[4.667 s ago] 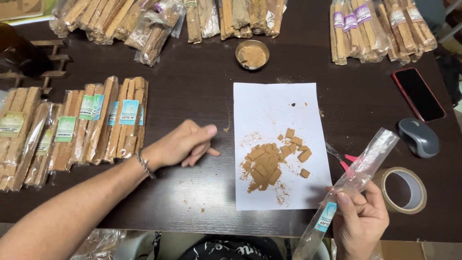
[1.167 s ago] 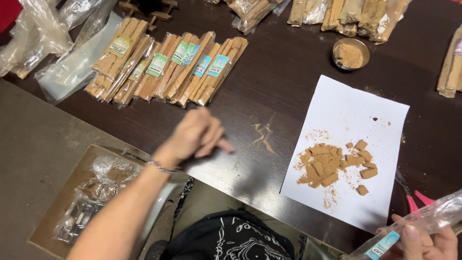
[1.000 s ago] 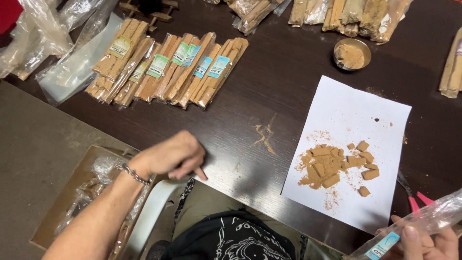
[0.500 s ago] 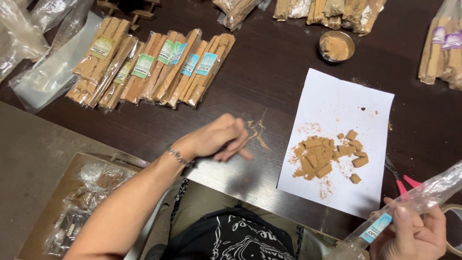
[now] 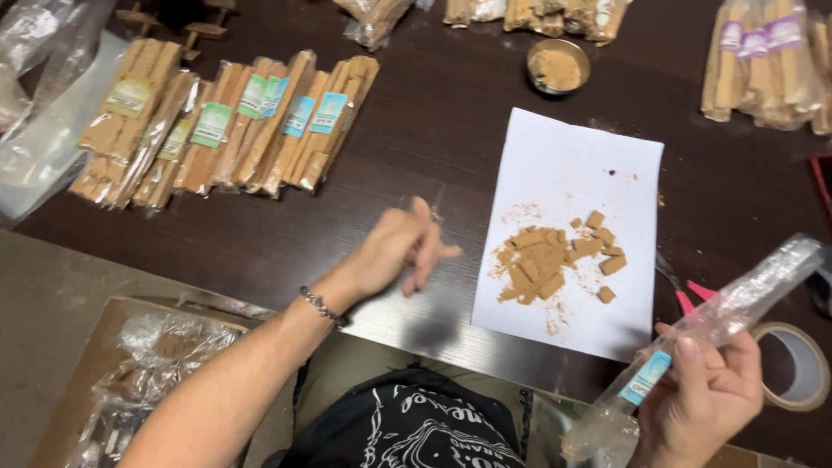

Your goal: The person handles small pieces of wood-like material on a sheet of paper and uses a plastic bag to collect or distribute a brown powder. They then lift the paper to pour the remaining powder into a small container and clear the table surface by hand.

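Note:
My right hand (image 5: 706,394) grips a long clear plastic sleeve (image 5: 737,299) with a small blue label, held slanted at the lower right over the table edge. My left hand (image 5: 400,247) hovers above the dark table (image 5: 433,113), fingers loosely curled and pointing right; whether something small sits in them cannot be made out. To its right lies a white paper sheet (image 5: 568,182) bearing a heap of small brown wood chunks and dust (image 5: 546,260). A bracelet circles my left wrist.
A row of bagged brown sticks with labels (image 5: 230,126) lies at the left. More bundles (image 5: 763,61) line the back. A small round bowl of brown powder (image 5: 556,68), pink-handled scissors (image 5: 689,295) and a tape roll (image 5: 793,368) stand near. A cardboard box of plastic bags (image 5: 139,364) sits below left.
My left hand came up from the box beside the table and moved right toward the paper. The view shifted right, and my right hand with the sleeve rose further into sight.

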